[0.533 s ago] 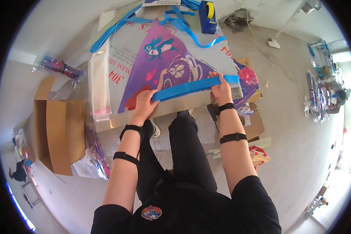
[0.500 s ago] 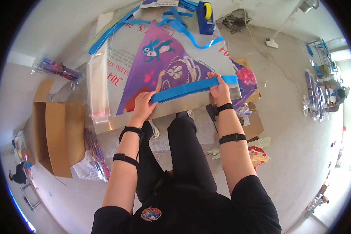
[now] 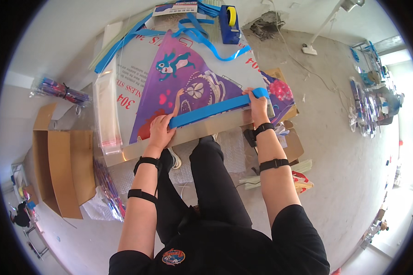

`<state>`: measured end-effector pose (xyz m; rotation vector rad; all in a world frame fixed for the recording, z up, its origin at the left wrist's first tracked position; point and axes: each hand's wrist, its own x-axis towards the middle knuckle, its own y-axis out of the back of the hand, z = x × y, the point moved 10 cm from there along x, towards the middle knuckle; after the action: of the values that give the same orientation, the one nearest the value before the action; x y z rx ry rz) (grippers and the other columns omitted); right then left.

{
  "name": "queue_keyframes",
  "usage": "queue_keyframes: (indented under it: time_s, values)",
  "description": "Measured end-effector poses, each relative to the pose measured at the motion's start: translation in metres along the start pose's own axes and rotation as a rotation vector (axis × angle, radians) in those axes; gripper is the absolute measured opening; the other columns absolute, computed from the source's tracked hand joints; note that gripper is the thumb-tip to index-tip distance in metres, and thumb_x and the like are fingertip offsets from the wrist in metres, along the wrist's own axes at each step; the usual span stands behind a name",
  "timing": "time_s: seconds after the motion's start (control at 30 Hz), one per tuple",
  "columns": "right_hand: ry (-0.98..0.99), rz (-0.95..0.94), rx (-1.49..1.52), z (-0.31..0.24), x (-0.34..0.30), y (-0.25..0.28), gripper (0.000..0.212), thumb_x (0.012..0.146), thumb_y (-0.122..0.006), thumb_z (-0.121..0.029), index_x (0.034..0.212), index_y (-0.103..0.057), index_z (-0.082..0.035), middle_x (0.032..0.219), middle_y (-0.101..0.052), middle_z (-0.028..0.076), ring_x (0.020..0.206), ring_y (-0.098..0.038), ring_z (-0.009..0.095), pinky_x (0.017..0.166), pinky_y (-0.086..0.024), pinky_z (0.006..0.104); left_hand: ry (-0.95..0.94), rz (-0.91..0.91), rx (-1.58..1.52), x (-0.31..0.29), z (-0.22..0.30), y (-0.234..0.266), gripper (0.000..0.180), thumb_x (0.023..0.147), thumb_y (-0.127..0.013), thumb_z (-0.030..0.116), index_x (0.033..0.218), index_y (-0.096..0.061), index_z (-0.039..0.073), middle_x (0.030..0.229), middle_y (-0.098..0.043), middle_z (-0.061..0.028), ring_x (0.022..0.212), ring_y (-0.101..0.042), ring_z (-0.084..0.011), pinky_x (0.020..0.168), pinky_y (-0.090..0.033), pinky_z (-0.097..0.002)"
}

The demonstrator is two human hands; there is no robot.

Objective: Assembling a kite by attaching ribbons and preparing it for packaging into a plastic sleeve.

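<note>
A flat blue strip [image 3: 211, 109] lies lengthwise across the near edge of a purple triangular sheet [image 3: 153, 105] printed with cartoon figures. My left hand [image 3: 159, 132] is closed on the strip's left end, thumb against it. Farther right, my right hand [image 3: 258, 107] pinches the strip near its other end, which bends over in a short curl beyond the fingers. The sheet rests on a grey board [image 3: 124, 68] with red lettering. Part of the sheet's near edge is hidden beneath the strip.
A blue tape dispenser [image 3: 230, 27] with yellow tape stands at the board's far right. Loose blue ribbon [image 3: 215, 51] curls beside it. Clear plastic sleeves [image 3: 109, 105] line the left side. An open cardboard box [image 3: 62, 165] is on the floor at left; bundled packages [image 3: 62, 91] sit behind it.
The strip's right end, flat and extended before, now curls at my right fingers. Everything has shifted slightly left in the view. Both hands stay at the strip's two ends.
</note>
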<state>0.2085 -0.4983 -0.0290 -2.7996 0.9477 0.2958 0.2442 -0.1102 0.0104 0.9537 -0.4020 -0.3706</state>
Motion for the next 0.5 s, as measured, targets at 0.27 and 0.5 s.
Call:
queue_keyframes:
  time_s: [0.27, 0.5]
  values:
    - [0.095, 0.055, -0.079, 0.0, 0.0, 0.001, 0.014, 0.091, -0.054, -0.002, 0.101, -0.062, 0.004, 0.093, -0.068, 0.011, 0.085, -0.067, 0.02, 0.077, -0.052, 0.0307, -0.024, -0.028, 0.043, 0.001, 0.007, 0.006, 0.056, 0.068, -0.073, 0.013, 0.121, -0.054, 0.014, 0.107, -0.057, -0.0082, 0.107, -0.052, -0.0301, 0.093, -0.04, -0.0436]
    - [0.274, 0.099, -0.283, -0.01, -0.003, 0.012, 0.014, 0.091, -0.055, -0.003, 0.099, -0.064, 0.003, 0.089, -0.069, 0.011, 0.083, -0.068, 0.019, 0.073, -0.052, 0.0288, -0.02, -0.057, 0.109, 0.034, 0.06, 0.017, 0.054, 0.071, -0.073, 0.018, 0.121, -0.053, 0.01, 0.11, -0.056, -0.0098, 0.109, -0.052, -0.0301, 0.093, -0.041, -0.0441]
